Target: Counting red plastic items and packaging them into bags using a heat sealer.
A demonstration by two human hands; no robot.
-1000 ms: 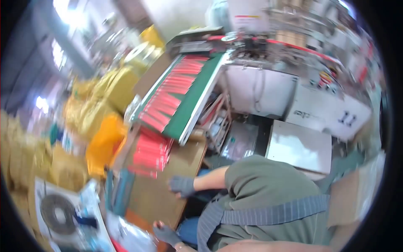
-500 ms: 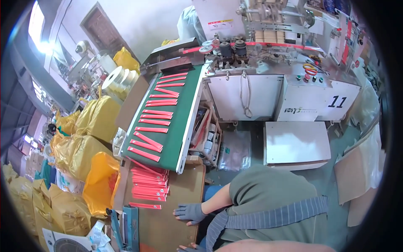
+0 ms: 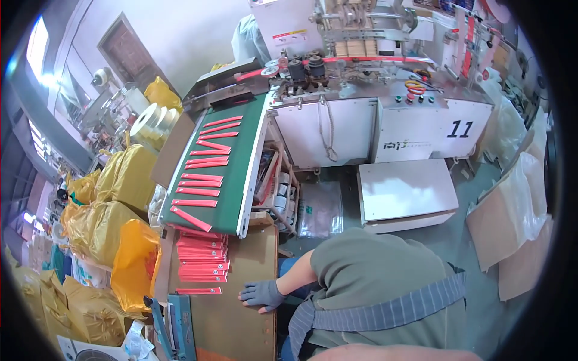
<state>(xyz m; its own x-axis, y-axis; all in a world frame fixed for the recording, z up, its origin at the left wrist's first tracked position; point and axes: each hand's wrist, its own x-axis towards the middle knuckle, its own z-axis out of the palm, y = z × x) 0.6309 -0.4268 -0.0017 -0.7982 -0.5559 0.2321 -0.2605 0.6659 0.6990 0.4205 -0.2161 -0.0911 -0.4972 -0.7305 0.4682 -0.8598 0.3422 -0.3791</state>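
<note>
One gloved hand (image 3: 262, 294); one desk (image 3: 238, 325); one red packet (image 3: 198, 291) lying alone; one packet pile (image 3: 203, 260), too overlapped to count; about a dozen on one green belt (image 3: 237, 174); upper left, one door (image 3: 129, 51).

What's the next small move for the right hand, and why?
I'd probably slide the grey-gloved right hand toward the single slim red packet: the hand lies flat on the brown rectangular board with nothing visibly held, and that packet lies apart from the overlapping slim red packets nearby.
</note>
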